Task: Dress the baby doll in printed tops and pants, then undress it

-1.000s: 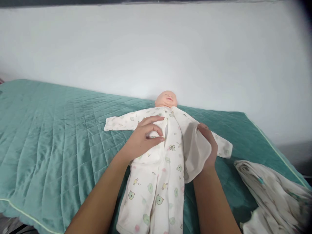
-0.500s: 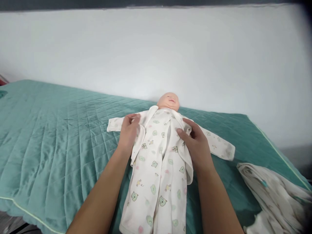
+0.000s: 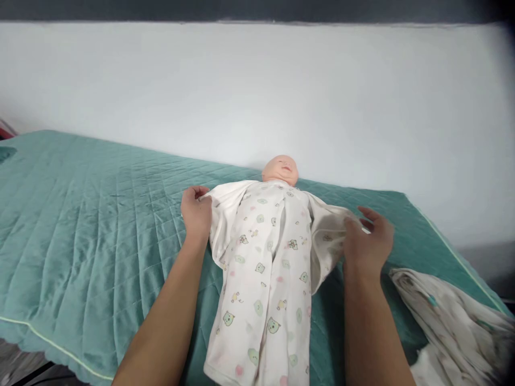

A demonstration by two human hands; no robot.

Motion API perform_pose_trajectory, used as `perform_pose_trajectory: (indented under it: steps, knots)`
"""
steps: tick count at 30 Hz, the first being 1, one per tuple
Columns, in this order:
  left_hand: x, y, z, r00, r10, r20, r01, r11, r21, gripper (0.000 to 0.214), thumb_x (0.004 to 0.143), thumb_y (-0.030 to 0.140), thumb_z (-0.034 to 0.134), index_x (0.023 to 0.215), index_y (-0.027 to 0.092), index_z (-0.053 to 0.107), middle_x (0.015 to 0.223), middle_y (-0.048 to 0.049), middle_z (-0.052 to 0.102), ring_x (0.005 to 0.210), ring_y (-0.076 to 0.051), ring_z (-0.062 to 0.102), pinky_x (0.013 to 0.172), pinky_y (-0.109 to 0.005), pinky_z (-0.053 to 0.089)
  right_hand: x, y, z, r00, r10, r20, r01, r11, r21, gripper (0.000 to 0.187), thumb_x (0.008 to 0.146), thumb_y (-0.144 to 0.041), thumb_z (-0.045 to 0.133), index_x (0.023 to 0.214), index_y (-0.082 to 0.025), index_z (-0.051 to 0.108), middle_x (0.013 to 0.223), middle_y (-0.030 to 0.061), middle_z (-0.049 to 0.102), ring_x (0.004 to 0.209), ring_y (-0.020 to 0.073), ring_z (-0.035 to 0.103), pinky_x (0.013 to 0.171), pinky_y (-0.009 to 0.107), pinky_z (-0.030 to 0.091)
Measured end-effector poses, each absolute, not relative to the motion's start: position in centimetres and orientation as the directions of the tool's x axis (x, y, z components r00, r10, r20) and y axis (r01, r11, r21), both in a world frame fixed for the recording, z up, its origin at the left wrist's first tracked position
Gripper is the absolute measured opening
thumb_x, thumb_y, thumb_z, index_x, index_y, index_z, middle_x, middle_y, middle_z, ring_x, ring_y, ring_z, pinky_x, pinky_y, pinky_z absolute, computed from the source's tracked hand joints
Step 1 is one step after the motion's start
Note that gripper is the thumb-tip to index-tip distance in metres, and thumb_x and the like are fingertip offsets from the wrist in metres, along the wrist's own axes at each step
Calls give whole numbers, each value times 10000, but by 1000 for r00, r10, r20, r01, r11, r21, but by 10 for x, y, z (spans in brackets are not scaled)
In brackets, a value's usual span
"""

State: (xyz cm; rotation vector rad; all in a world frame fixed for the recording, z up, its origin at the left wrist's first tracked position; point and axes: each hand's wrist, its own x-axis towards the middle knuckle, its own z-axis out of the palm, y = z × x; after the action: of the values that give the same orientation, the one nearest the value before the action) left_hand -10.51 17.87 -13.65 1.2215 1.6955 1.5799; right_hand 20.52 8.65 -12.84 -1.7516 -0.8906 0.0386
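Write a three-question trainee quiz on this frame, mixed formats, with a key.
1. Multiple choice: which hand is nearer the bundled cloth? a) left, b) right, c) both equally.
2. True or false: the jacket is fastened shut across the doll.
3. Fill the gap: the doll lies on a quilted cover coloured ___.

Key:
1: b, the right hand.
2: false; its flaps are spread apart, one out toward each hand.
3: green.
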Motion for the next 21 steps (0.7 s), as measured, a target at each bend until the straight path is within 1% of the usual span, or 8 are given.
perform_pose_trajectory:
  steps: [2,5,8,10,12,16,19,21]
  knots:
    - [-103,180,-141,-424,832,358,395,-187,900,197,807,169,615,995,208,660,1168,-63,621,1082,-192,598,979,-331,487,196,88,-129,658,555,509,664,-107,-740,382,797,-261,604,1165,-205,689,1331,169,564,1239,316,558,1063,498,441]
    - [-91,181,-145,-190,810,555,556,-377,741,210,885,216,582,1073,228,675,1278,-74,618,1332,-225,498,1157,-374,389,178,93,-134,474,683,556,762,0,-648,360,841,-319,587,1180,-240,680,1348,130,584,1308,310,510,1120,540,389]
    - [-77,187,-149,101,814,572,617,-502,606,279,954,297,546,1199,230,660,1338,-72,640,1411,-236,450,1220,-422,304,171,102,-141,364,764,533,803,32,-595,337,901,-356,537,1192,-265,680,1364,108,609,1305,312,509,1116,553,375]
    - [-71,192,-150,204,832,516,661,-506,555,321,993,326,496,1271,251,638,1383,-60,637,1379,-235,496,1237,-465,248,174,108,-145,343,770,538,837,9,-547,339,919,-337,502,1194,-260,686,1353,102,634,1291,317,522,1125,555,355]
    - [-67,198,-150,230,857,461,720,-469,511,345,1012,333,457,1310,276,621,1400,-53,638,1334,-233,541,1231,-485,227,176,112,-147,353,775,524,856,-41,-515,359,920,-304,480,1207,-243,688,1341,104,651,1270,331,537,1116,567,349]
    - [-62,205,-147,213,885,415,800,-402,446,356,995,294,452,1296,262,639,1342,-66,677,1270,-250,584,1151,-443,327,176,115,-144,362,795,487,859,-82,-505,401,916,-222,431,1220,-231,692,1316,128,664,1191,332,575,1069,560,352]
    - [-64,209,-144,158,907,390,822,-340,457,364,961,219,454,1257,229,665,1287,-90,700,1210,-260,619,1096,-409,385,185,116,-139,333,820,467,861,-62,-505,396,907,-202,447,1197,-251,713,1287,129,674,1156,303,588,1075,507,336]
    - [-71,213,-141,121,924,363,821,-298,486,374,942,182,459,1250,206,670,1268,-108,703,1166,-267,640,1048,-392,425,201,118,-135,343,832,437,853,-81,-516,374,883,-191,468,1130,-243,743,1251,118,696,1148,301,601,1069,489,353]
